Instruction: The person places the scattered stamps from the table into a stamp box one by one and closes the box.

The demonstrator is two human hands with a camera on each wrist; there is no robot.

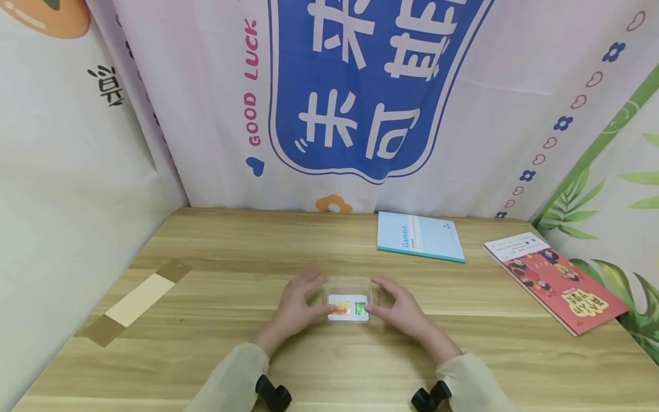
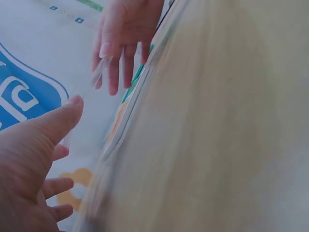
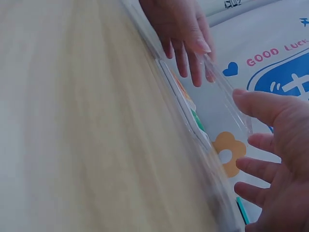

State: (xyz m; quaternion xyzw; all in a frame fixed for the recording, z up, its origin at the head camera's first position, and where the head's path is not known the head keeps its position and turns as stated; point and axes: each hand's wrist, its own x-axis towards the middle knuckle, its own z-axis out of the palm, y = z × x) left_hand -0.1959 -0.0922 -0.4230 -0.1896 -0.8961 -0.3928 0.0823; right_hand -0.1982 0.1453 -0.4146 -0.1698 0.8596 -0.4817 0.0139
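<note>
A clear plastic lid [image 3: 226, 92] is held level between both hands, a little above the table. My left hand [image 1: 298, 306] pinches one end of it between thumb and forefinger. At the opposite end my right hand [image 1: 400, 307] pinches it the same way. The other fingers of both hands are spread and loosely bent, as the wrist views show. Below the lid, a flat white item [image 1: 349, 316] with an orange picture and a green picture lies on the table. Whether a clear tray surrounds it is hard to tell through the blur.
A light blue notebook [image 1: 419, 237] lies at the back of the wooden table [image 1: 247, 246]. To the right is a red booklet [image 1: 561, 286]. Brown tape holds a pale strip [image 1: 139, 300] down on the left. Printed cloth [image 1: 216, 114] hangs behind the table.
</note>
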